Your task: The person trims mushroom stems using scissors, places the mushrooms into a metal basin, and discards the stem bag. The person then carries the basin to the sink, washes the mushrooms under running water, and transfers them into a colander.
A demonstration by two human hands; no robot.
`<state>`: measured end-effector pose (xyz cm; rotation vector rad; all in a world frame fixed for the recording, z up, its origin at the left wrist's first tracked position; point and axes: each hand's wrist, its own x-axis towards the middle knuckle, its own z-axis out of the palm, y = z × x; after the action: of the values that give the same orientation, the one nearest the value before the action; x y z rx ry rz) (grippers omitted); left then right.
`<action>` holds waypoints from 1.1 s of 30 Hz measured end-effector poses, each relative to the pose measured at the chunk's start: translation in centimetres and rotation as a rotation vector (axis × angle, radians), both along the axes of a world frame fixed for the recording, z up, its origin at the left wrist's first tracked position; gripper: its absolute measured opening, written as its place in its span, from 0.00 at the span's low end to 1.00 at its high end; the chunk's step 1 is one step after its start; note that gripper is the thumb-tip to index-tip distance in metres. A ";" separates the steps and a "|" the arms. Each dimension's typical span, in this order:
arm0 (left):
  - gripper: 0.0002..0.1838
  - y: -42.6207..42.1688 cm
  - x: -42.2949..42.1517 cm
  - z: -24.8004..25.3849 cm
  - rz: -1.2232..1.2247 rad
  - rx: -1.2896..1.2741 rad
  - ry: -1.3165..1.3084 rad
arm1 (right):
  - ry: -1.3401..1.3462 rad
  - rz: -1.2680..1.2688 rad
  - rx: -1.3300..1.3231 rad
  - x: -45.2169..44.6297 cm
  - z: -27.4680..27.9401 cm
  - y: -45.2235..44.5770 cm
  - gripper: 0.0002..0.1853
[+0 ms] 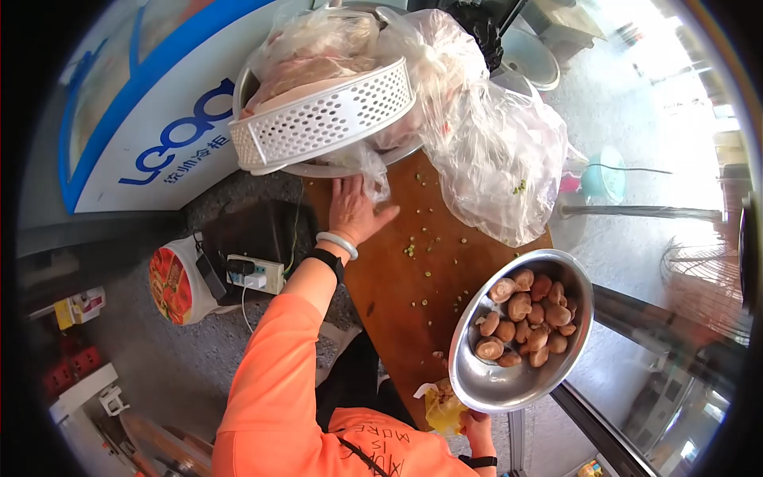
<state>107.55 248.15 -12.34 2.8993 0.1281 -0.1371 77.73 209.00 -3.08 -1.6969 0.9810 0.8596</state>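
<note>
My left hand [357, 213] reaches across the brown tabletop [380, 253], fingers stretched and thumb apart. Its fingertips touch or nearly touch the underside of a metal basin [318, 169], beside a hanging bit of clear plastic bag. In that basin, a white perforated basket [330, 115] leans against bagged raw meat [310, 79]. At the lower right, my right hand [478, 432] is closed at the near rim of a metal bowl [497, 388], its fingers partly hidden. Brown mushrooms [520, 308] are gathered toward the bowl's far side. A yellow plastic bag [443, 409] is right beside those fingers.
Large clear plastic bags [505, 159] cover the table's far right. Small green scraps [410, 250] are scattered over the wood. Left of the table are a freezer [171, 143], a power strip [269, 274] with plugs, and a round tub [171, 282]. A dark-framed glass pane borders the right.
</note>
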 end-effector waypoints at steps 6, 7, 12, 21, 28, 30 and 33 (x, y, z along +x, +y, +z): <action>0.45 -7.2 -0.7 -0.6 -0.424 -0.297 -0.179 | 0.063 -0.068 0.063 -0.8 -1.2 -0.3 0.14; 0.44 -8.9 -1.9 -0.9 -0.522 -0.361 -0.166 | 0.064 -0.078 0.064 -0.7 -1.1 -0.1 0.13; 0.26 -6.1 -3.8 6.9 -0.301 -0.284 -0.506 | 0.031 -0.121 -0.001 -0.2 -0.5 0.5 0.12; 0.13 2.6 2.5 11.3 -0.109 -0.080 -0.372 | -0.119 -0.078 0.085 -1.9 -3.4 -0.9 0.16; 0.09 -0.4 -1.6 14.7 -0.092 -0.671 -0.065 | -0.157 -0.136 0.100 -3.2 -4.7 -1.5 0.15; 0.10 -1.2 -1.1 16.9 -0.140 -0.342 -0.165 | -0.153 -0.122 0.081 -2.5 -4.0 -1.1 0.14; 0.11 -1.4 2.9 15.6 -0.122 -0.164 -0.462 | -0.105 -0.103 0.043 -2.1 -3.6 -0.8 0.15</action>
<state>110.40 246.75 3.21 2.6901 -0.1345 0.4762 75.59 208.19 -6.64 -1.6234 0.9638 0.7122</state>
